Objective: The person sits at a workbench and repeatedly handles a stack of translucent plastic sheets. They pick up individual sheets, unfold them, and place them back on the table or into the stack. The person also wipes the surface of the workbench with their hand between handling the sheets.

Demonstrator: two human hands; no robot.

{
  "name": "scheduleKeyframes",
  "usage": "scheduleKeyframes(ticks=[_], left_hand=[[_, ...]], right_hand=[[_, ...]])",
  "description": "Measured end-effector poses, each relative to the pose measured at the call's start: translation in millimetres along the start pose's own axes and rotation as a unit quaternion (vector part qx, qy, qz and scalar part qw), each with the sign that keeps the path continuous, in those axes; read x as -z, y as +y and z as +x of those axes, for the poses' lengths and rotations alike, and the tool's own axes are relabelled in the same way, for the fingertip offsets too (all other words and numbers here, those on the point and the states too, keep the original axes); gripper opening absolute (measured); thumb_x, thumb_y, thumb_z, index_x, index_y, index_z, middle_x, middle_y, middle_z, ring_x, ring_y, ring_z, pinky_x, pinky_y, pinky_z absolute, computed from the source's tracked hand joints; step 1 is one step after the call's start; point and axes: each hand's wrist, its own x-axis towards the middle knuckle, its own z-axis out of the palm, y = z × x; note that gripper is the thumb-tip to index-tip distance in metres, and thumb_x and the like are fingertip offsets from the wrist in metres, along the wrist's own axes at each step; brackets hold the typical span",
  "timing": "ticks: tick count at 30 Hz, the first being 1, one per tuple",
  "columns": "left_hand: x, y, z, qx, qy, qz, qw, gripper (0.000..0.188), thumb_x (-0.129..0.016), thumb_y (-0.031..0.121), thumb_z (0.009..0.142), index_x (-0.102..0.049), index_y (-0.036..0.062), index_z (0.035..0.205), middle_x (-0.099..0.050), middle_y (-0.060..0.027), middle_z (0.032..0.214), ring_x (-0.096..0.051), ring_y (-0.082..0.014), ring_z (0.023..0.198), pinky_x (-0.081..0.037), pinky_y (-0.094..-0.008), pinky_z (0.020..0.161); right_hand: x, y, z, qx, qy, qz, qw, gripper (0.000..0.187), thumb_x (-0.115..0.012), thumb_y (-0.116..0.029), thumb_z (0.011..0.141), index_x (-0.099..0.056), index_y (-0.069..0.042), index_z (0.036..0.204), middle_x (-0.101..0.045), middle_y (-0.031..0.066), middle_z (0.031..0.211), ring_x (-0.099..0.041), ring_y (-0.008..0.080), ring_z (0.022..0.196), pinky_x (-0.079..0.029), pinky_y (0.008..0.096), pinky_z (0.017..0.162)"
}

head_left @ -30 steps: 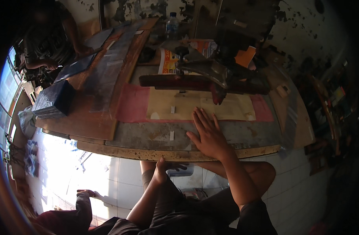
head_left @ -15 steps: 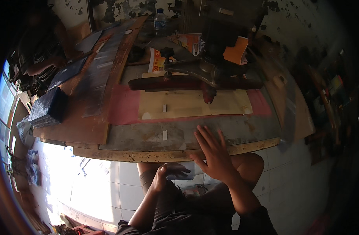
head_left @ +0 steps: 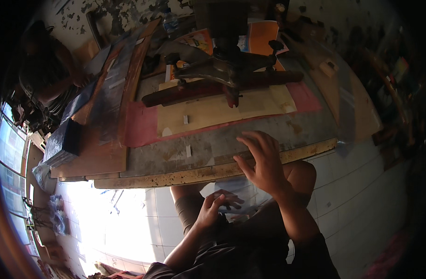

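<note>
My right hand [head_left: 265,163] is over the front edge of the worktable [head_left: 168,156], its fingers slightly bent and apart, with nothing in them. Lower down, my left hand [head_left: 216,208] hovers above my lap with its fingers stretched out, open. Beside it lies a translucent plastic sheet or bag [head_left: 243,193], partly hidden by my hand and the table edge. Ahead of my right hand, a yellowish sheet [head_left: 231,111] rests on a pink sheet [head_left: 140,122]. A dark press head with a long reddish-brown bar [head_left: 194,93] stands over them.
Small pale pieces [head_left: 189,150] lie on the table. At left are a brown board [head_left: 103,158] and a stack of dark blue wrapped packs [head_left: 64,143]. Another person [head_left: 54,69] works at far left. A water bottle [head_left: 170,22] and orange printed sheets [head_left: 261,39] stand behind the press.
My right hand has lifted from the tabletop, its fingers now more bent. My left hand has shifted right over my lap. The whole view has tilted and moved.
</note>
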Motion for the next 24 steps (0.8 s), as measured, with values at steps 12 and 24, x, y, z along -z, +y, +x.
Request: scheduleKeyframes(ticks=[12, 24], left_hand=[[-33.5, 1.2, -18.0, -0.024, -0.023, 0.08, 0.996, 0.029, -0.069, 0.022, 0.098, -0.072, -0.0062, 0.107, -0.076, -0.014, 0.108, -0.072, -0.0202, 0.102, -0.054, -0.0347, 0.096], [-47.9, 13.8, -21.0, 0.002, 0.001, 0.151, 0.989, 0.015, -0.068, 0.008, 0.098, -0.074, -0.0053, 0.102, -0.078, -0.0103, 0.098, -0.075, -0.018, 0.093, -0.057, -0.0324, 0.087]], right_hand=[[16.9, 28.3, 46.5, 0.086, -0.233, 0.003, 0.969, 0.074, -0.087, -0.042, 0.079, -0.059, -0.006, 0.138, -0.048, 0.0127, 0.137, -0.047, 0.0317, 0.133, -0.043, 0.0449, 0.112], [51.7, 24.0, 55.5, -0.098, -0.413, 0.094, 0.901, 0.036, -0.084, -0.018, 0.085, -0.062, -0.008, 0.112, -0.055, 0.0078, 0.114, -0.062, 0.0228, 0.1, -0.053, 0.0368, 0.083]])
